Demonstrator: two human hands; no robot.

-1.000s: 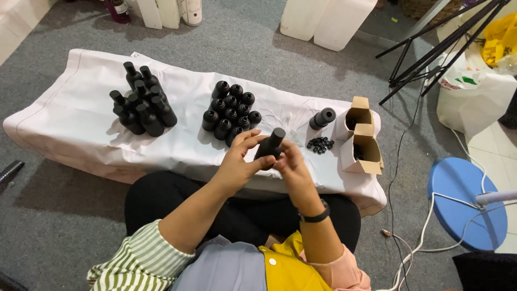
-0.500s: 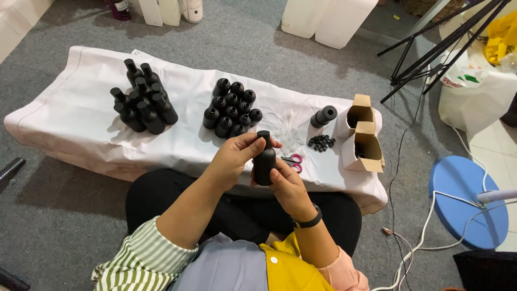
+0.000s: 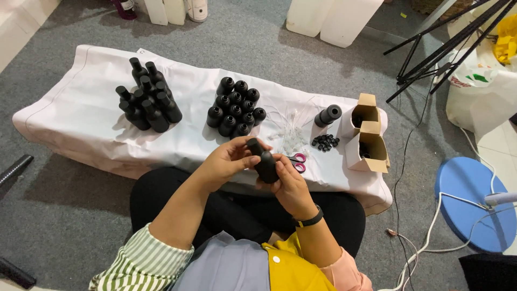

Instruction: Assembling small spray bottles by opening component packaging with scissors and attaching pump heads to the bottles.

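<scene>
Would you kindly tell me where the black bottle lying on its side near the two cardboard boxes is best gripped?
Probably around the middle of its round body, coming from above with fingers on its two long sides. The lying bottle rests alone on the white cloth, with its open mouth toward the cardboard boxes, so its sides are free. Both hands are busy with another bottle.

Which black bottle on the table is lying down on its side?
The lone black bottle beside the cardboard boxes on the right. It lies tipped over with its open mouth showing, while the two groups of bottles all stand upright.
</scene>
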